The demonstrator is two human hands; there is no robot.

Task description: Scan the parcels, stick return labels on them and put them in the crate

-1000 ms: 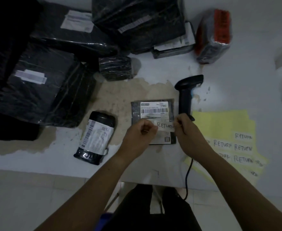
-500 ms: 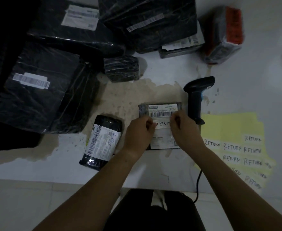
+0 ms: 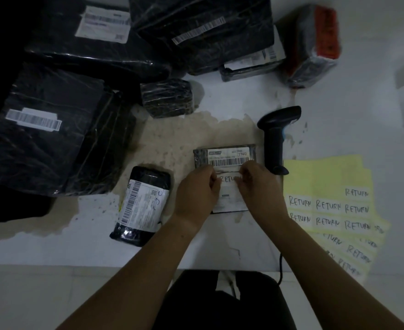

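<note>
A small flat dark parcel [image 3: 224, 155] with a white barcode label lies on the table in front of me. On it sits a white RETURN label [image 3: 228, 179]. My left hand [image 3: 197, 189] pinches the label's left end. My right hand [image 3: 255, 184] pinches its right end, and both hands rest on the parcel. A black handheld scanner [image 3: 276, 136] lies just right of the parcel. Yellow sheets of RETURN labels [image 3: 327, 203] lie further right. A rolled black parcel [image 3: 142, 206] lies to the left.
Several large black wrapped parcels [image 3: 43, 132] are piled at the left and back. A small black block [image 3: 167, 97] and a red-ended wrapped parcel [image 3: 315, 46] stand behind. The scanner cable [image 3: 280, 265] hangs over the table's front edge. A dark crate edge fills the far left.
My hands have drawn closer together along the RETURN label, lower on the parcel and covering more of its lettering. The view has shifted slightly.
</note>
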